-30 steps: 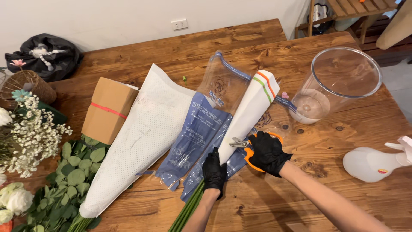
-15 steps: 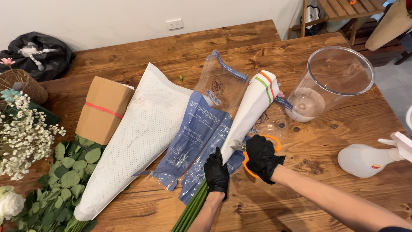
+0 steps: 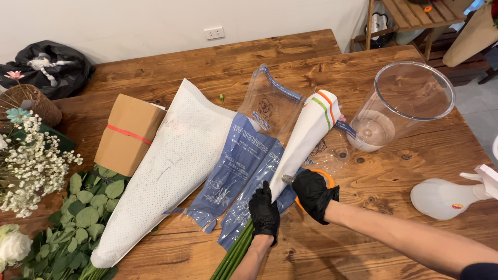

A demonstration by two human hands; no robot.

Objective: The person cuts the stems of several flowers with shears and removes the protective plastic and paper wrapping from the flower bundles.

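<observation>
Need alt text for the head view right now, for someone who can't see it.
Two black-gloved hands work at a white paper flower wrap on a wooden table: the left hand grips the green stems, the right hand holds orange-handled scissors. A clear vase stands right.

Place: florist's work area | wooden table [image 3: 404, 171] held wrapped bouquets [image 3: 171, 166] at centre | loose greenery [image 3: 78, 228] at 8 o'clock | clear vase [image 3: 399, 103], spray bottle [image 3: 446, 197] at 3 o'clock
</observation>
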